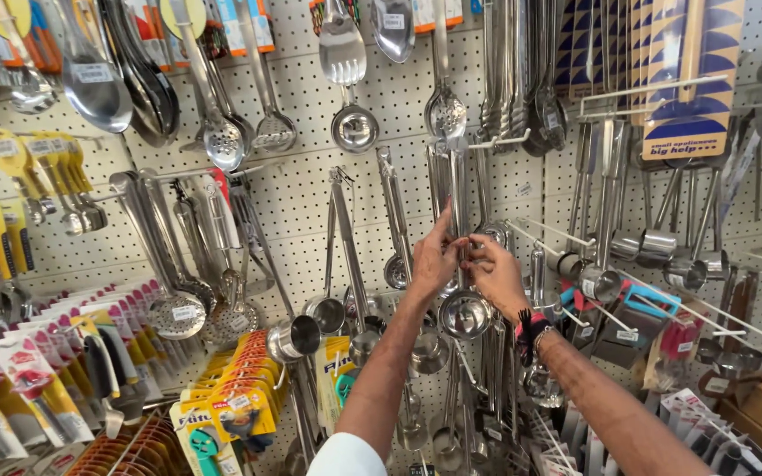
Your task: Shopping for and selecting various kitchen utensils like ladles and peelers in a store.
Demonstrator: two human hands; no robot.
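Head view: both hands meet at a steel ladle (464,310) hanging on the pegboard (310,203). The left hand (434,257) and right hand (496,275) pinch its thin handle, the bowl just below them. It looks stiff, smooth, likely slippery and fairly light; the handle is best held near the hook.

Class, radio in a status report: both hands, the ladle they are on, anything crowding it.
Left hand and right hand both gripping steel ladle by its handle at the pegboard. Ladle hangs bowl down. Other hanging ladles crowd close on both sides.
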